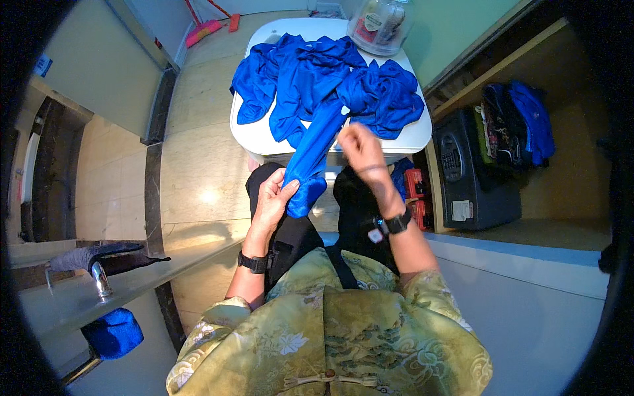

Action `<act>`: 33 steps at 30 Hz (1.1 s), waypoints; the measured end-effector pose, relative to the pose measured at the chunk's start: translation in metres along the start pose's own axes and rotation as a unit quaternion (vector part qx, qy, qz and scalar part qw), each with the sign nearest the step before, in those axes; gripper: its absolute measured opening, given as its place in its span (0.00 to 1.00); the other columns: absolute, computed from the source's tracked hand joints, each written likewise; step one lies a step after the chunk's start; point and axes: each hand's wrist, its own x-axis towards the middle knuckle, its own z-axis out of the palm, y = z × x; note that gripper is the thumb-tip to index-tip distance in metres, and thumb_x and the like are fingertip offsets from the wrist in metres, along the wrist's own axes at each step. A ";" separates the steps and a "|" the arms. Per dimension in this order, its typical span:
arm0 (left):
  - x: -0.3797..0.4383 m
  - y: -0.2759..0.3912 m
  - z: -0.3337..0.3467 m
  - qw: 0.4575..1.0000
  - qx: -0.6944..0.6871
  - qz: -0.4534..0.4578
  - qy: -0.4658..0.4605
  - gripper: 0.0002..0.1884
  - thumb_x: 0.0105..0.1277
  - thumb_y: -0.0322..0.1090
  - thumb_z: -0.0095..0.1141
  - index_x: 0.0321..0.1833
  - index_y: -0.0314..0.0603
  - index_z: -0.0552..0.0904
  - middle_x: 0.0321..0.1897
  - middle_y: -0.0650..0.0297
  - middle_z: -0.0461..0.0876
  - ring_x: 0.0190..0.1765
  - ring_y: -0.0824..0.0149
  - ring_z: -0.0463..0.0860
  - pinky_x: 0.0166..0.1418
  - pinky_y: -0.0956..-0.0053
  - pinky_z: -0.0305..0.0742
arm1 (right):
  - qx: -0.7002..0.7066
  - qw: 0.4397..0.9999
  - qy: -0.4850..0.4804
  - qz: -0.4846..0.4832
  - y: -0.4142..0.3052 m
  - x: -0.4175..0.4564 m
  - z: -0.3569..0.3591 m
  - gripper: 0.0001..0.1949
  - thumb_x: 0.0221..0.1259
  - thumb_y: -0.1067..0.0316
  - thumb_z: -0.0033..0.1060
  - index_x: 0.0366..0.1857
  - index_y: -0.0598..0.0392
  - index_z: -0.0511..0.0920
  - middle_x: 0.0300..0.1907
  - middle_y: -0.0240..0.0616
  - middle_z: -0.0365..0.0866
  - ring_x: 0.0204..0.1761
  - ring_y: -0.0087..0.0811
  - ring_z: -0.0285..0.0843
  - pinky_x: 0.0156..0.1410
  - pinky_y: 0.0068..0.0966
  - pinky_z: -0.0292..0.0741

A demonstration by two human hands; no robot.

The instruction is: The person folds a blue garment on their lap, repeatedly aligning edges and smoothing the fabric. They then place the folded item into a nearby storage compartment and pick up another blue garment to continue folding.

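Note:
Blue fabric garments [317, 74] lie crumpled on a white table [421, 138] in front of me. A long blue piece, like a sleeve [317, 143], runs from the pile over the table's near edge towards my lap. My left hand [272, 195] pinches its cuffed end [304, 198] between thumb and fingers. Blurred by motion, my right hand [360, 147] is raised at the near edge of the table, just right of the sleeve, with its fingers curled. A thin pale thing shows by its fingertips; whether the hand grips it is unclear.
A clear plastic container [379, 29] stands at the table's back right corner. To the right, an open cupboard holds a dark safe [470, 183] and folded clothes [520, 123]. Red-handled brooms [203, 32] are at the back left. A metal handle [101, 279] with cloth over it is at left.

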 end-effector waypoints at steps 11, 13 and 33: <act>0.017 0.033 0.003 0.996 0.072 0.055 0.001 0.14 0.75 0.30 0.63 0.62 0.38 0.83 0.51 0.69 0.87 0.51 0.76 0.82 0.60 0.76 0.77 | -0.229 0.952 0.201 0.028 0.058 0.099 -0.014 0.15 0.65 0.58 0.71 0.42 0.59 0.81 0.38 0.47 0.84 0.38 0.48 0.86 0.44 0.42 0.82; 0.029 0.044 0.004 0.997 0.014 0.063 0.053 0.18 0.76 0.29 0.62 0.66 0.38 0.80 0.56 0.66 0.86 0.55 0.73 0.83 0.65 0.72 0.77 | -0.041 0.974 0.218 0.037 0.075 0.098 -0.018 0.12 0.67 0.61 0.69 0.42 0.60 0.81 0.34 0.44 0.85 0.35 0.42 0.86 0.42 0.37 0.81; 0.140 0.038 0.026 0.950 0.262 0.130 0.110 0.47 0.69 0.36 0.72 0.85 0.42 0.55 0.76 0.42 0.65 0.69 0.56 0.76 0.71 0.61 0.75 | 0.351 0.933 0.078 0.001 -0.008 -0.055 -0.049 0.03 0.74 0.76 0.60 0.44 0.58 0.76 0.74 0.45 0.65 0.37 0.23 0.84 0.41 0.22 0.80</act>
